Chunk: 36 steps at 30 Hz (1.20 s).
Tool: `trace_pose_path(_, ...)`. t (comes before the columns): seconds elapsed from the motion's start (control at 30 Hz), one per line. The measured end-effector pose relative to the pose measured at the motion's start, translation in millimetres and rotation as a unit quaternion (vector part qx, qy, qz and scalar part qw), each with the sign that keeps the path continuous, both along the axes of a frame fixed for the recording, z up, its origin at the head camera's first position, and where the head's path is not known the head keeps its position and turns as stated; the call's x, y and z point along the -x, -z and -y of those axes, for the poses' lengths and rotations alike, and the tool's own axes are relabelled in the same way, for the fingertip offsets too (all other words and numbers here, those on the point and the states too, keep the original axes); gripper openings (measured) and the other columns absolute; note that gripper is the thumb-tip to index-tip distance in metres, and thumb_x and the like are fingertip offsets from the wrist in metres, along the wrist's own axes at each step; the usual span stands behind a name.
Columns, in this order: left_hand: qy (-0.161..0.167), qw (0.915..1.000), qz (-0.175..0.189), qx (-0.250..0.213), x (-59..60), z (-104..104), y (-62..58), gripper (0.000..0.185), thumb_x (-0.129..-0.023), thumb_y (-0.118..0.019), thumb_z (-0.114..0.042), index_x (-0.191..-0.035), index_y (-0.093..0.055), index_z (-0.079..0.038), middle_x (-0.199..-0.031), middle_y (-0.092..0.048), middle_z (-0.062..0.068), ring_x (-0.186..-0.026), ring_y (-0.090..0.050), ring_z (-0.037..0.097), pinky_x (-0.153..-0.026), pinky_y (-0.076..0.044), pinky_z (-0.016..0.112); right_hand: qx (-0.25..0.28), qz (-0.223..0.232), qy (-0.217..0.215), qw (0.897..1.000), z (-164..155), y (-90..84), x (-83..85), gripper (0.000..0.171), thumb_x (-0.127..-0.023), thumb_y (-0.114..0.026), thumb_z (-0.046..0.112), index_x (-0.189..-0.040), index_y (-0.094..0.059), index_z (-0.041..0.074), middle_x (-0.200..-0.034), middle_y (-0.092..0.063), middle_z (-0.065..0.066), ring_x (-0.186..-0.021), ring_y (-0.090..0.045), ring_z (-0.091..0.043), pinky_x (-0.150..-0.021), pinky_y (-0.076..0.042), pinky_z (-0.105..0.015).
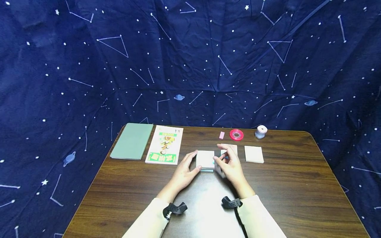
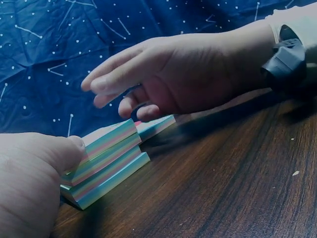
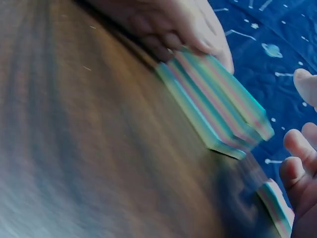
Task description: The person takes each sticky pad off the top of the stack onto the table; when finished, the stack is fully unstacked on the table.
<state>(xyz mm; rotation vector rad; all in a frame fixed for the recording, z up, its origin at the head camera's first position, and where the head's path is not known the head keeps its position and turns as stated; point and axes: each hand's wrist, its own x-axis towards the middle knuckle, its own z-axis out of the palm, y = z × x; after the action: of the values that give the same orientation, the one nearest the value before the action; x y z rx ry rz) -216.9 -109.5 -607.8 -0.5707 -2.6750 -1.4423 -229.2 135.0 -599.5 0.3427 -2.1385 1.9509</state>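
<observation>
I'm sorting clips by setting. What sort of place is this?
Probably a staged recording corner, not a lived-in room: a wooden table backed by a star-print cloth, with sticky-note pads, books and tape.

A white-topped sticky-note stack (image 1: 205,160) with pastel pink, green and blue striped edges sits on the dark brown wood-grain counter (image 1: 297,191), before a navy cloth (image 1: 190,59) printed with white constellations.

a dark blue cloth (image 1: 190,59) with white stars and planets hangs all around. in front is a brown wooden table (image 1: 297,185), maybe shiny from light.
</observation>
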Motion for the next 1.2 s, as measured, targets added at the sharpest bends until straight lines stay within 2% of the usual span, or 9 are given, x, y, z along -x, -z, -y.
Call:
trace_pose_path(0.1, 0.001, 1.0, 0.001, 0.001, 0.7, 0.1, 0.8, 0.069, -0.104, -0.075, -0.026, -0.164, -0.046, -0.007, -0.167, -0.05, 0.01, -0.159, -0.045, 0.034, -0.133, -0.034, 0.056, -0.022, 0.012, -0.017, 1.0, 5.8, 2.3, -1.7, 0.063, -0.091, -0.086, 0.0, -0.148, -0.062, 0.005, -0.134, -0.053, -0.024, -0.075, -0.056, -0.007, -0.055, -0.044, -0.012)
trace_pose_path(0.17, 0.0, 1.0, 0.001, 0.002, 1.1, -0.4, 1.4, 0.069, -0.104, -0.074, -0.026, -0.164, -0.046, -0.007, -0.167, -0.051, 0.01, -0.159, -0.045, 0.033, -0.133, -0.035, 0.056, -0.029, 0.021, -0.026, 0.999, 7.1, 3.1, -2.8, 0.067, -0.09, -0.088, 0.001, -0.151, -0.06, 0.006, -0.128, -0.051, -0.025, -0.072, -0.054, -0.007, -0.055, -0.043, -0.011)
trace_pose_path(0.33, 0.0, 1.0, -0.004, -0.002, 0.5, -2.4, 1.4, 0.069, -0.104, -0.074, -0.027, -0.164, -0.046, -0.007, -0.166, -0.052, 0.01, -0.158, -0.047, 0.034, -0.132, -0.036, 0.057, -0.055, 0.014, -0.043, 0.997, 5.6, 5.5, -3.9, 0.076, -0.087, -0.091, 0.003, -0.155, -0.056, 0.003, -0.122, -0.048, -0.026, -0.071, -0.052, -0.005, -0.055, -0.042, -0.011)
trace_pose_path(0.5, 0.003, 0.9999, -0.002, -0.011, -0.6, -2.4, 1.8, 0.069, -0.104, -0.075, -0.026, -0.164, -0.047, -0.006, -0.166, -0.052, 0.01, -0.157, -0.047, 0.034, -0.132, -0.036, 0.057, -0.105, -0.002, -0.046, 0.993, 5.2, 10.3, -1.8, 0.083, -0.084, -0.093, 0.003, -0.157, -0.054, 0.003, -0.123, -0.051, -0.023, -0.068, -0.052, -0.004, -0.056, -0.043, -0.012)
trace_pose_path(0.63, 0.003, 0.9999, -0.007, -0.01, -1.1, -2.2, 1.7, 0.069, -0.104, -0.074, -0.025, -0.163, -0.047, -0.005, -0.166, -0.052, 0.01, -0.157, -0.047, 0.034, -0.131, -0.036, 0.058, -0.139, 0.001, -0.042, 0.989, 6.1, 13.2, 0.8, 0.081, -0.084, -0.094, 0.005, -0.155, -0.056, 0.002, -0.121, -0.053, -0.02, -0.067, -0.052, -0.004, -0.058, -0.044, -0.012)
trace_pose_path(0.83, 0.005, 0.9999, -0.01, -0.011, -0.8, -1.2, 1.7, 0.069, -0.103, -0.075, -0.025, -0.164, -0.047, -0.005, -0.166, -0.052, 0.011, -0.157, -0.047, 0.035, -0.131, -0.035, 0.059, -0.137, 0.017, -0.043, 0.989, 7.1, 11.4, 1.1, 0.082, -0.084, -0.094, 0.006, -0.156, -0.055, 0.001, -0.123, -0.054, -0.021, -0.068, -0.053, -0.006, -0.057, -0.044, -0.012)
trace_pose_path(1.07, 0.002, 0.9991, -0.042, 0.004, 0.5, -1.0, 5.3, 0.069, -0.102, -0.075, -0.027, -0.162, -0.049, -0.006, -0.162, -0.055, 0.013, -0.153, -0.052, 0.038, -0.126, -0.042, 0.061, -0.13, 0.021, -0.051, 0.99, 7.5, 12.0, 0.8, 0.083, -0.086, -0.092, 0.003, -0.158, -0.052, 0.0, -0.123, -0.052, -0.024, -0.066, -0.052, -0.007, -0.05, -0.044, -0.014)
trace_pose_path(1.2, 0.003, 0.9995, -0.032, -0.001, 0.1, -0.9, 3.2, 0.07, -0.102, -0.075, -0.028, -0.163, -0.048, -0.005, -0.163, -0.054, 0.013, -0.154, -0.05, 0.038, -0.127, -0.04, 0.062, -0.116, 0.02, -0.053, 0.992, 8.7, 13.3, 0.8, 0.083, -0.085, -0.091, 0.0, -0.158, -0.051, 0.0, -0.126, -0.051, -0.026, -0.064, -0.051, -0.007, -0.046, -0.044, -0.015)
